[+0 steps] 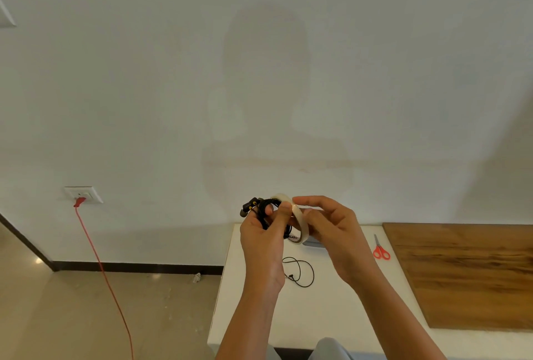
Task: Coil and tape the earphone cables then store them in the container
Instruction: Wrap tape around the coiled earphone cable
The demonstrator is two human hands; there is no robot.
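At the far left a red cord (98,261) hung from a wall socket (83,194) down to the floor. Over the near-left part of the white desk (253,319), the left hand (264,240) was raised and closed around a coiled black earphone cable (266,209), its earbuds (250,206) poking out to the left and its plug hanging below. Touching it on the right, the right hand (331,233) gripped a roll of pale tape (301,222), thumb and forefinger pinched at the top of the roll. Below the hands, a second black earphone cable (300,271) lay loose on the desk. Further right lay red-handled scissors (380,248), just beside a wooden board (467,276).
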